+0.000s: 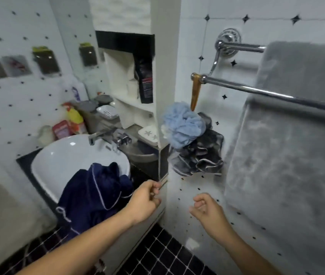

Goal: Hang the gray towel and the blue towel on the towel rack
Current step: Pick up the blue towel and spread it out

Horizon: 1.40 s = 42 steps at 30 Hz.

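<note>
Head view, bathroom corner. The gray towel (288,135) was already draped over the towel rack (256,92) at the right, its folds falling on both sides of the front bar. The blue towel (96,197) lay bunched over the front rim of the sink (62,155), part of it inside the basin and the rest hanging down over the near edge toward the floor.

The left hand (145,203) was loosely curled just beside the blue towel, its grip pinched on something thin and dark between thumb and forefinger (the object was too small and blurred to name, perhaps a strip or pin). The right hand (207,207) hovered near the wall below the rack, fingers half curled, its grip empty and touching nothing.

Handling, as a judgement: the blue towel looked soft, limp and thick-piled, with pale piping along its seams; it would sag and unfold under its own weight, and would be light unless damp. A sound hold would be along one piped edge or at two corners, so that it could be spread flat and laid over a free stretch of bar. A blue bath sponge (183,126) and a dark one (199,155) hung from the near end of the rack, which limited the free space there.
</note>
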Motion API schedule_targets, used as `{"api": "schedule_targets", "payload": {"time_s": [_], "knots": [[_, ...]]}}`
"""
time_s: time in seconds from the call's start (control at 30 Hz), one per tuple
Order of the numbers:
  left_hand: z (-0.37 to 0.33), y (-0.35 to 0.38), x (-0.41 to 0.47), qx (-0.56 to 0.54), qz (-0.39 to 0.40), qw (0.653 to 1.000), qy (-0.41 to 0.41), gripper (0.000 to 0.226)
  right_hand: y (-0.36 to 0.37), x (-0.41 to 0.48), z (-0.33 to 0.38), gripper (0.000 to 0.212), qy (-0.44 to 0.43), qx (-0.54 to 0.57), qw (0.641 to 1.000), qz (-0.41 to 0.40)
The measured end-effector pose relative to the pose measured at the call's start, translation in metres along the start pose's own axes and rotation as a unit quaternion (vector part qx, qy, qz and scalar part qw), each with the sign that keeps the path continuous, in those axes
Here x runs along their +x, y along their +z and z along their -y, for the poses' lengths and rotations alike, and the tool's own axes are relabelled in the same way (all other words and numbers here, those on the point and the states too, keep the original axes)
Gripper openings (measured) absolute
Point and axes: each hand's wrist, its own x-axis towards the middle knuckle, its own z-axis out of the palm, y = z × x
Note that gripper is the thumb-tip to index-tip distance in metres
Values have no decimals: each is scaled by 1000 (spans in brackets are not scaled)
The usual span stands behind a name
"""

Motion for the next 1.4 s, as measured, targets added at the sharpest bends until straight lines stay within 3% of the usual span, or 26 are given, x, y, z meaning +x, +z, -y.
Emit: {"api": "schedule_targets", "payload": {"time_s": [0.23, 0.37, 0.43, 0.5, 0.6, 0.7, 0.77, 0.8, 0.87, 0.97, 1.07, 1.1, 1.23, 1.33, 1.4], "knots": [[126, -143, -40, 112, -149, 971, -150, 37, 138, 36, 70, 29, -44, -15, 983, 175], [195, -194, -43, 175, -189, 942, -215, 49, 205, 60, 106, 30, -44, -46, 976, 207], [225, -206, -35, 197, -146, 941, -233, 71, 238, 75, 115, 37, -26, -65, 978, 197], [253, -216, -24, 146, -65, 960, -229, 94, 274, 90, 123, 56, 4, -100, 974, 201], [287, -226, -4, 82, 54, 983, -153, 106, 325, 105, 133, 72, 45, -159, 966, 198], [299, -240, 18, 92, 70, 982, -148, 111, 352, 118, 148, 38, 73, -228, 957, 162], [300, -249, 31, 215, 70, 962, -151, 112, 355, 121, 157, 8, 78, -236, 961, 122], [295, -253, 36, 305, 64, 942, -128, 111, 352, 121, 162, 11, 79, -208, 969, 109], [273, -252, 49, 395, 52, 917, -3, 107, 338, 118, 170, 30, 78, -98, 987, 96], [219, -233, 62, 350, 90, 916, 175, 90, 307, 102, 189, 27, 76, 125, 986, 82], [155, -212, 67, 232, 110, 944, 209, 34, 264, 82, 203, 23, 77, 284, 956, 14], [132, -204, 65, 174, 125, 957, 195, 26, 245, 73, 204, 24, 73, 313, 947, -20], [46, -170, 48, 94, 151, 960, 215, 29, 163, 19, 200, 26, 20, 374, 921, -104], [-21, -144, 28, -12, 143, 958, 250, 23, 109, -35, 181, 17, -18, 358, 926, -119], [-65, -128, 7, -96, 160, 948, 256, 16, 82, -67, 162, 41, -28, 284, 950, -129]]}}
